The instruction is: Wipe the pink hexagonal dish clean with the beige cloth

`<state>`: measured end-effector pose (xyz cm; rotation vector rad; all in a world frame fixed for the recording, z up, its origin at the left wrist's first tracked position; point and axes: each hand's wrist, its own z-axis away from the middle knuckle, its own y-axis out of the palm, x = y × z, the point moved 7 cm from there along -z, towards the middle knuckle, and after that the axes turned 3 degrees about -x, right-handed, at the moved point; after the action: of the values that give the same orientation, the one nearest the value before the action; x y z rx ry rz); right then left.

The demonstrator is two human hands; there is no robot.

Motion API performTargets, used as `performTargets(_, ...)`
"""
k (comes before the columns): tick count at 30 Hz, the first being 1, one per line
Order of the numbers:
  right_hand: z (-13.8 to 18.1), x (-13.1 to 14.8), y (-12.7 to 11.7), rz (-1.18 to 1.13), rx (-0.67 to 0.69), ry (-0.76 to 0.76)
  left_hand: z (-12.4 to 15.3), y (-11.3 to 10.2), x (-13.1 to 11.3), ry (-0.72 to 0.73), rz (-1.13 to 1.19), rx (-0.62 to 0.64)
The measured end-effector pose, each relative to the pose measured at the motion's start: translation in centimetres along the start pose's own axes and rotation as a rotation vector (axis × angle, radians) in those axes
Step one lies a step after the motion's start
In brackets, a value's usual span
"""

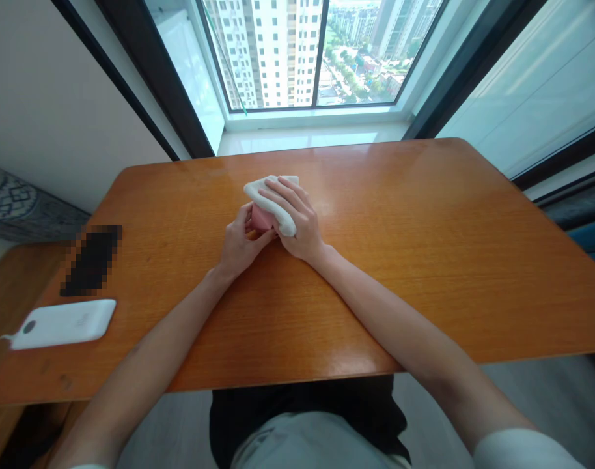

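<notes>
Near the middle of the wooden table (400, 280), a small pink object (262, 217) is held between my two hands. Its kind cannot be made out, since fingers and cloth cover most of it. My left hand (241, 241) grips it from the left side, thumb and fingers curled round its lower part. Over its top and right side lies a folded white cloth (265, 189). My right hand (297, 218) presses that cloth against the pink object, with the fingers laid across the fabric.
On the table's left side lie a white oblong device (66, 324) with a short cord and a dark pixelated shape (92, 260). A window (317, 58) with dark frames stands beyond the far edge. A patterned grey cushion (28, 205) is at the left.
</notes>
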<state>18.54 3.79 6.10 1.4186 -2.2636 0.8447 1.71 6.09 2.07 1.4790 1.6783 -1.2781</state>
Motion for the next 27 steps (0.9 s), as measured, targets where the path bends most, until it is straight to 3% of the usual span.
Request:
performTargets(2, -0.1, -0.6, -0.1, -0.026, -0.045, 0.066, 0.0, 0.1, -0.1, -0.002, 0.002, -0.005)
performTargets(7, 1.3, -6.3, 0.2, -0.159, -0.200, 0.678, 0.0, 0.1, -0.4, -0.009, -0.037, -0.001)
performTargets(9, 1.6, -6.8, 0.3, -0.175, -0.205, 0.734, 0.0, 0.0, -0.3, -0.008, -0.040, 0.008)
performTargets(11, 1.2, -6.0, 0.0, -0.170, -0.228, 0.628, 0.0, 0.3, -0.2, 0.009, -0.033, 0.044)
performTargets(14, 0.3, -3.3, -0.8, -0.083, -0.233, 0.303, 0.0, 1.0, -0.3, 0.043, -0.087, 0.136)
performTargets(18, 0.1, -0.4, -0.8, 0.164, -0.095, -0.033, 0.1, 1.7, 0.2, -0.002, -0.209, 0.218)
performTargets(22, 0.2, 0.4, -0.3, 0.305, -0.004, -0.117, -0.2, 0.9, -0.1, 0.059, -0.127, 0.114)
performTargets(27, 0.1, 0.9, 0.2, 0.230, 0.016, -0.135, -0.2, 0.5, 0.0, 0.040, -0.016, 0.049)
